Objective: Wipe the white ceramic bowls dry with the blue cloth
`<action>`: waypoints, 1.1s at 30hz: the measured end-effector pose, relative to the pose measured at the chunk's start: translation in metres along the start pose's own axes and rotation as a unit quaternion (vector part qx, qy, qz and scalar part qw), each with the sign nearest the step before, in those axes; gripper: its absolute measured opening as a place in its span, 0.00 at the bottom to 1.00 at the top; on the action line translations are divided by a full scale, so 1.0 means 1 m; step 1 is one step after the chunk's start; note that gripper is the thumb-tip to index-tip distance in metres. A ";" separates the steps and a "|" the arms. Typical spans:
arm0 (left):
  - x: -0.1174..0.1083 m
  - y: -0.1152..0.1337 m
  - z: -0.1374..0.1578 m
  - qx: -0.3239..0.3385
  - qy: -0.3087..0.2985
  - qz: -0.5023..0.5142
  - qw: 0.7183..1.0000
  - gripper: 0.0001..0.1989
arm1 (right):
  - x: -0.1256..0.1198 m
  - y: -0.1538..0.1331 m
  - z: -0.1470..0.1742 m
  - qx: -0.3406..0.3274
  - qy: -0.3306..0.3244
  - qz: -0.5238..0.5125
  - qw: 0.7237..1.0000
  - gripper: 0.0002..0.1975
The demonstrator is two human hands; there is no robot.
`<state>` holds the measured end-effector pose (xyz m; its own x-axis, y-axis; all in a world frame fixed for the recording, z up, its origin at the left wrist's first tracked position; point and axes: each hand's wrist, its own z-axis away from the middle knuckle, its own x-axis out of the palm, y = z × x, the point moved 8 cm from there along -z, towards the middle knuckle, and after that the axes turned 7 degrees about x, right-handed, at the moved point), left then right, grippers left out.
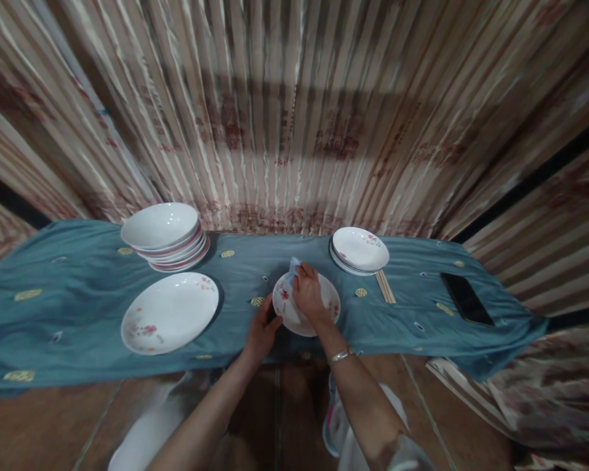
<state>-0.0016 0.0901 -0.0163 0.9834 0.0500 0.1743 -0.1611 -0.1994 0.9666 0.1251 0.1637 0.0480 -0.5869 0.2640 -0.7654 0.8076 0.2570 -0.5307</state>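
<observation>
Patterned curtain (294, 163) fills the far side, teal-covered table (245, 271) in front. Oval platter (177, 311) on the left, long axis slanting near-left to far-right; bowl stack (161, 229) on its far side. Plate stack (360, 252) far, right of centre. Small floral plate (295, 319) at the middle of the near edge, between the hands; looks round, no clear long axis; lifted or resting, can't tell. Left hand (264, 332) grips its near-left rim, thumb on top, other fingers mostly hidden. Right hand (308, 293) is over the plate, so nearer its centre, fingers bunched around a pale blue cloth (293, 268) at the far-left part; most of the plate lies near and right of those fingertips. Black phone (466, 299) at the right, chopsticks (385, 288) just near of the plate stack. Counts: one platter, one plate at the hands, one cloth, one phone; stacked plates maybe three, edges blurry; bowls several, exact number unclear; chopsticks a few, can't separate them.
</observation>
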 end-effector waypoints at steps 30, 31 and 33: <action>0.012 0.022 -0.001 -0.039 -0.018 0.044 0.998 0.29 | -0.050 0.007 0.069 -0.041 -0.323 0.017 0.945 0.14; 0.010 0.018 -0.001 -0.040 -0.016 0.044 0.998 0.29 | -0.050 0.012 0.068 -0.041 -0.311 0.044 0.948 0.14; 0.006 0.009 -0.001 -0.043 -0.002 0.040 0.998 0.31 | -0.048 0.023 0.065 -0.037 -0.281 0.087 0.955 0.14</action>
<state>0.0025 0.0895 -0.0067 0.9676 0.0333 0.2502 -0.2449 -0.1170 0.9625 0.1754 0.0963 0.0494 -0.3040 -0.2267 -0.9253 0.8723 0.3242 -0.3660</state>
